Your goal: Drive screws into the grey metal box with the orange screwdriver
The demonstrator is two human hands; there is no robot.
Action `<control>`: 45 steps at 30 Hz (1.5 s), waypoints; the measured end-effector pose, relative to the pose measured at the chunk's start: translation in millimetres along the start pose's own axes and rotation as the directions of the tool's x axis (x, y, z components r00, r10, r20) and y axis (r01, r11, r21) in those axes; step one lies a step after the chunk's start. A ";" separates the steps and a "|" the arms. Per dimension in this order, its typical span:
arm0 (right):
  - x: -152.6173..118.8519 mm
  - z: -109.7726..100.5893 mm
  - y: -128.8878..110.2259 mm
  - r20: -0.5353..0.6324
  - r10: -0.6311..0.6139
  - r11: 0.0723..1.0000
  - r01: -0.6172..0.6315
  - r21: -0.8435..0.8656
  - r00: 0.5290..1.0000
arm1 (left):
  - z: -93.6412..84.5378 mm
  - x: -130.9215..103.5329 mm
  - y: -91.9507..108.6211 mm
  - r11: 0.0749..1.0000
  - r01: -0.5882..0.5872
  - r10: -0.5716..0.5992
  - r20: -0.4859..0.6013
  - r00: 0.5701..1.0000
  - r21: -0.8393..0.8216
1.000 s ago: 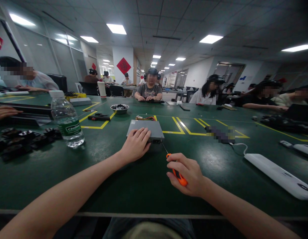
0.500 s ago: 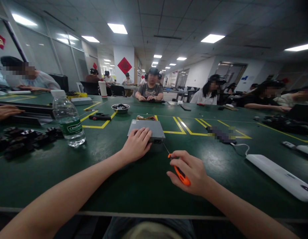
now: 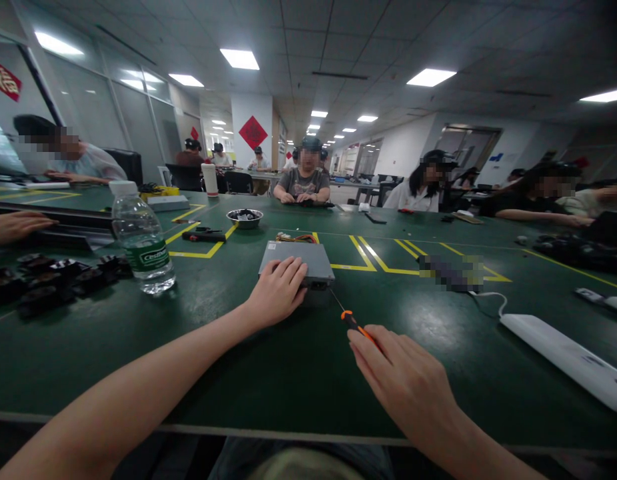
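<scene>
A grey metal computer power supply (image 3: 316, 262) lies on the green table, with a bundle of coloured wires (image 3: 301, 238) at its far side. Over its top and near edge, my left hand (image 3: 281, 287) grips the box, thumb hidden. My right hand (image 3: 401, 367) is closed round the handle of an orange and black screwdriver (image 3: 349, 319). Its thin shaft slants up and left to the near right corner of the power supply, where I cannot tell exactly what the tip touches.
To the left stand a water bottle (image 3: 147, 257) and a heap of black parts (image 3: 53, 283). Beyond them are a metal bowl (image 3: 244, 223) and a black tool (image 3: 204, 236). A white power strip (image 3: 563, 357) lies right. A person (image 3: 303, 177) sits opposite; another person's hand (image 3: 18, 227) is far left.
My right hand has moved back along the screwdriver handle, down and to the right, and closed over its end. The left hand stays on the power supply. The view has shifted slightly.
</scene>
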State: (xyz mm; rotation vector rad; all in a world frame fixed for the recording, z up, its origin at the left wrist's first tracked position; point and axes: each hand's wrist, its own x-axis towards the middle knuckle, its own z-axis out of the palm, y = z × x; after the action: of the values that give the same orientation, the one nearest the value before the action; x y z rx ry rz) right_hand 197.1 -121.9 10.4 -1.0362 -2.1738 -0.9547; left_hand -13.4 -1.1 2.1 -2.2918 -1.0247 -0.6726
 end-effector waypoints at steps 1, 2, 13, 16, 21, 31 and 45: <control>-0.9 0.3 -1.7 -0.004 0.021 1.000 -0.021 0.002 1.000 | 0.0 0.0 0.0 1.000 0.000 0.000 0.001 1.000 0.003; -1.3 0.9 -3.3 -0.002 0.049 0.999 -0.049 0.010 0.999 | -0.1 0.1 0.1 1.000 0.001 -0.001 0.001 1.000 0.006; 0.3 8.6 -24.7 -0.025 0.470 0.858 -0.451 0.244 0.882 | 1.2 -0.2 0.0 1.000 0.004 -0.004 -0.008 1.000 0.014; -1.1 12.3 -31.7 -0.062 0.529 0.821 -0.493 0.287 0.846 | 1.6 -0.6 -0.4 1.000 0.000 -0.001 0.005 1.000 0.016; -5.6 21.6 -40.3 -0.139 0.525 0.826 -0.463 0.323 0.840 | 2.5 -1.0 -0.8 1.000 0.003 -0.003 0.019 1.000 0.024; -6.2 19.6 -44.2 -0.013 0.652 0.665 -0.564 0.490 0.758 | 0.6 -0.5 -0.3 1.000 -0.004 0.004 0.010 1.000 0.022; -2.7 16.1 -40.2 -0.050 0.635 0.688 -0.535 0.491 0.771 | 2.8 -0.6 -0.6 1.000 -0.001 0.001 -0.012 1.000 0.020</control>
State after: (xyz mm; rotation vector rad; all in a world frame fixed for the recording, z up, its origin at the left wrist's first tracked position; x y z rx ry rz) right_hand 163.1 -128.6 -15.7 -1.2099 -1.5834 -0.2178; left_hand -13.6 0.7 -0.1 -2.2684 -1.0202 -0.6719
